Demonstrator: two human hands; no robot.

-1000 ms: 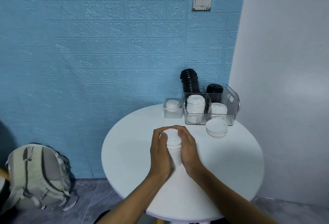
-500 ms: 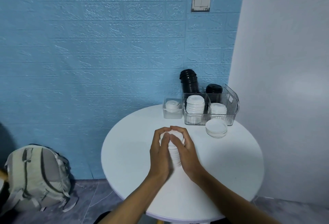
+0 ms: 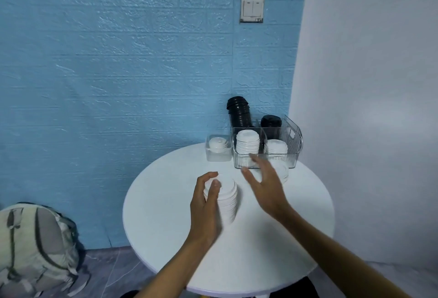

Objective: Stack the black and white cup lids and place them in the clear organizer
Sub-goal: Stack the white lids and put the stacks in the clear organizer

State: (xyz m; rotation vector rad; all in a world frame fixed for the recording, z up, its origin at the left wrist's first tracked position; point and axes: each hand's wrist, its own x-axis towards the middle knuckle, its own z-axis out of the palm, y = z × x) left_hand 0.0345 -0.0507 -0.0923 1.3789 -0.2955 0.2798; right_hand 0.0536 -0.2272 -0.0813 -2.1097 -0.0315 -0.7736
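Curled around a stack of white lids (image 3: pixel 225 199), the left hand (image 3: pixel 205 205) holds it upright on the round table (image 3: pixel 166 214). At 2 o'clock from that stack, the right hand (image 3: pixel 265 184) hovers with fingers spread, holding nothing, just over a loose pile of white lids (image 3: pixel 283 172). Beyond it at 12 o'clock sits the clear organizer (image 3: pixel 288 146), so the right hand is nearer both.

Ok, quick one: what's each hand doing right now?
Left hand: curled around a stack of white lids on the table.
Right hand: open, fingers spread, holding nothing, in front of the clear organizer.
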